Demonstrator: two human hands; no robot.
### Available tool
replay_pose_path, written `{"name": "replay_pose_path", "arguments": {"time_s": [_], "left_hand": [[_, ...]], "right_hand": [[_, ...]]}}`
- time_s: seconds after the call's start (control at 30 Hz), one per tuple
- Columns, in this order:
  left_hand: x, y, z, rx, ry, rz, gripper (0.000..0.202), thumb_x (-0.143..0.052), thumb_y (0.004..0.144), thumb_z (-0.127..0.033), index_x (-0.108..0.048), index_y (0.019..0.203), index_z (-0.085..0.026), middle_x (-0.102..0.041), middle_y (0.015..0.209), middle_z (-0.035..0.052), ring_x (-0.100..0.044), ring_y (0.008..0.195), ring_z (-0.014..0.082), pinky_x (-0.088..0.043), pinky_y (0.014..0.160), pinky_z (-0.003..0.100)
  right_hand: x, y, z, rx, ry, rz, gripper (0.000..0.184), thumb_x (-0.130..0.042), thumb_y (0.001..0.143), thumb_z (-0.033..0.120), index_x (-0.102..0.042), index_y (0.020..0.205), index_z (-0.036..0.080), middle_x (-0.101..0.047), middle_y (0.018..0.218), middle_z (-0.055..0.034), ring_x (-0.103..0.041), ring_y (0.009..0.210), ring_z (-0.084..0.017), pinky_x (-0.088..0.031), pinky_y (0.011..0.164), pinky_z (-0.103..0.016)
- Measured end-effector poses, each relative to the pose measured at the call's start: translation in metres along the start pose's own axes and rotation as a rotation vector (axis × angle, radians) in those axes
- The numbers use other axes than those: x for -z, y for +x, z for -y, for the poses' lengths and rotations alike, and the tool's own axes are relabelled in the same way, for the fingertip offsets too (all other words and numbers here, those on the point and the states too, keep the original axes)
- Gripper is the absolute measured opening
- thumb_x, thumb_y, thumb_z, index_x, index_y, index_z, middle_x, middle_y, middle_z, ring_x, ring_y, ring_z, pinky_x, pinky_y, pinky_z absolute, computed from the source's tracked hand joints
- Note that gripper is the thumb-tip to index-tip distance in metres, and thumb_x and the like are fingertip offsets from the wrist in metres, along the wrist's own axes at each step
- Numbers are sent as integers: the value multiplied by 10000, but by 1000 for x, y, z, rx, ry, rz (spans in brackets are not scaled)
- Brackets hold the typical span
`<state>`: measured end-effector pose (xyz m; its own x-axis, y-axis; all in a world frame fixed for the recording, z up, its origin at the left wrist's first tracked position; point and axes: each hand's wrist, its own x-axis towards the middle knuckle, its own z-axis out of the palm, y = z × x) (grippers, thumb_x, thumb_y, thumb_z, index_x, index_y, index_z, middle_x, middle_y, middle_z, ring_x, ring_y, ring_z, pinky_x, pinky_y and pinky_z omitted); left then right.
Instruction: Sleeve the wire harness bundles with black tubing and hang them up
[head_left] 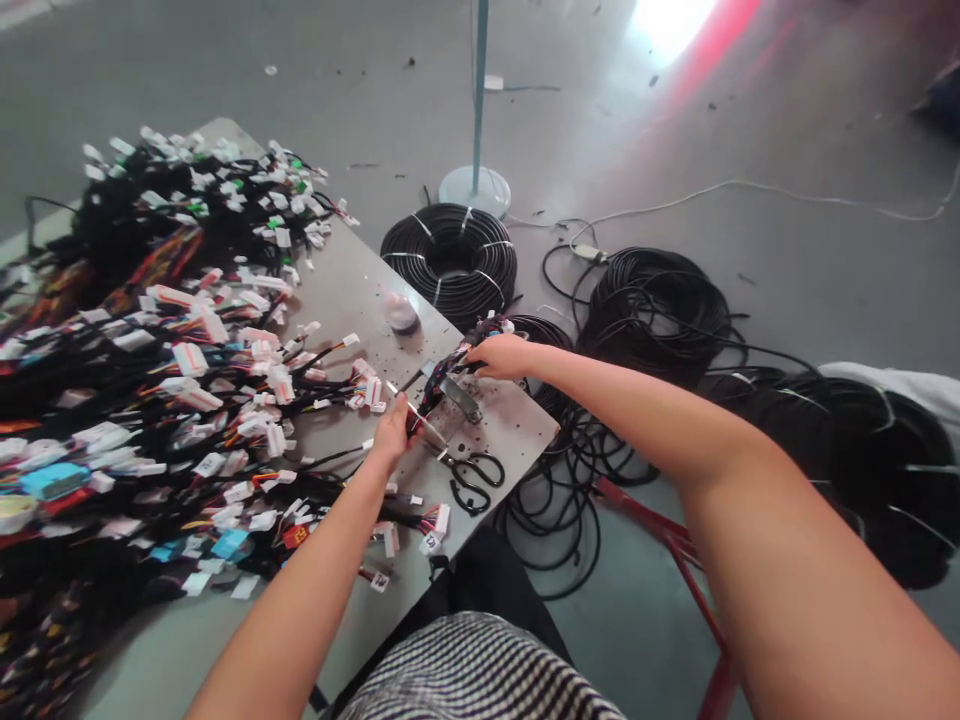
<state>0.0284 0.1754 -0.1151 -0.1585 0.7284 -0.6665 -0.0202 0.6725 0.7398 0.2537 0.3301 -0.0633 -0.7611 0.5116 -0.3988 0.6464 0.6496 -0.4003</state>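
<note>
My left hand point(390, 432) grips a thin metal-bladed tool point(420, 420), whose tip meets a short bundle of black and coloured wires point(439, 388). My right hand point(502, 357) holds that bundle's far end above the grey metal table point(510, 425). A flat metal clip or clamp point(460, 398) lies against the bundle, and I cannot tell exactly what it is. Black-handled scissors point(474, 482) rest on the table just below my hands. To the left sprawls a large heap of wire harnesses with white connectors and tags point(172, 380).
Coils of black cable point(448, 265) lie on the floor behind the table and to the right, under my right arm. A small tape roll point(401, 312) stands on the table. A pole on a round base point(474, 190), a white cord point(750, 190) and a red metal frame point(675, 540) are nearby.
</note>
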Motion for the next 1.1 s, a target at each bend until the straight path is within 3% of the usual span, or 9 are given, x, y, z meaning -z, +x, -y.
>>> {"name": "replay_pose_path", "arguments": {"time_s": [0.13, 0.3, 0.43, 0.53, 0.6, 0.67, 0.8, 0.9, 1.1], "left_hand": [[13, -6, -1, 18, -67, 162, 622, -516, 758, -742, -622, 711, -131, -612, 636, 62, -412, 437, 81, -252, 395, 205], [33, -10, -4, 54, -106, 422, 509, -787, 604, -554, -684, 843, -117, -659, 790, 74, -499, 577, 89, -368, 495, 188], [39, -5, -11, 71, -43, 487, 462, -796, 611, -525, -691, 792, -114, -649, 775, 64, -464, 542, 72, -353, 468, 182], [43, 4, -19, 50, 42, 575, 404, -768, 667, -501, -701, 756, -112, -590, 625, 37, -444, 494, 77, -329, 444, 187], [46, 10, -24, 69, 101, 650, 373, -754, 695, -472, -708, 746, -105, -556, 558, 31, -444, 465, 83, -332, 432, 194], [47, 16, -27, 124, 82, 693, 339, -779, 676, -421, -706, 786, -109, -604, 609, 51, -487, 476, 96, -359, 427, 198], [43, 24, -25, 236, -152, 694, 469, -872, 519, -254, -662, 925, -149, -697, 902, 101, -662, 735, 203, -500, 534, 237], [38, 28, -21, 281, -242, 725, 488, -884, 474, -186, -653, 901, -139, -689, 1004, 122, -686, 878, 271, -552, 634, 293], [39, 32, -13, 256, -288, 719, 491, -880, 482, -163, -667, 923, -137, -695, 972, 103, -683, 882, 260, -537, 697, 314]], "right_hand": [[2, -14, -20, -28, 149, -60, 300, -639, 843, 203, -718, 1133, 195, -697, 1078, -47, -620, 949, -192, -421, 830, -255], [-6, -34, -56, -57, 405, -103, 280, -647, 830, 165, -724, 1097, 127, -710, 1029, -54, -629, 913, -192, -446, 869, -282], [-11, -25, -48, -69, 602, -85, 232, -661, 787, 154, -755, 998, 140, -721, 889, -14, -622, 771, -156, -465, 780, -252], [-11, -9, -39, -35, 647, -64, 239, -653, 766, 144, -760, 979, 141, -723, 891, -13, -632, 785, -150, -468, 789, -244], [-14, 4, -32, 24, 610, -45, 276, -649, 759, 143, -754, 1014, 162, -721, 972, -17, -646, 874, -163, -466, 852, -252], [-21, 19, -22, 100, 515, 7, 298, -667, 747, 161, -752, 1031, 188, -717, 1015, -18, -649, 933, -178, -464, 884, -256], [-39, 37, 12, 198, 241, 25, 277, -656, 735, 147, -755, 993, 167, -712, 1016, -71, -643, 966, -222, -467, 857, -272], [-45, 36, 29, 197, 47, 15, 192, -604, 743, 115, -750, 868, 105, -707, 914, -138, -649, 876, -244, -458, 758, -282], [-45, 31, 10, 48, -139, -95, 171, -676, 732, 261, -738, 826, 131, -692, 798, -109, -626, 766, -222, -398, 660, -275]]}}
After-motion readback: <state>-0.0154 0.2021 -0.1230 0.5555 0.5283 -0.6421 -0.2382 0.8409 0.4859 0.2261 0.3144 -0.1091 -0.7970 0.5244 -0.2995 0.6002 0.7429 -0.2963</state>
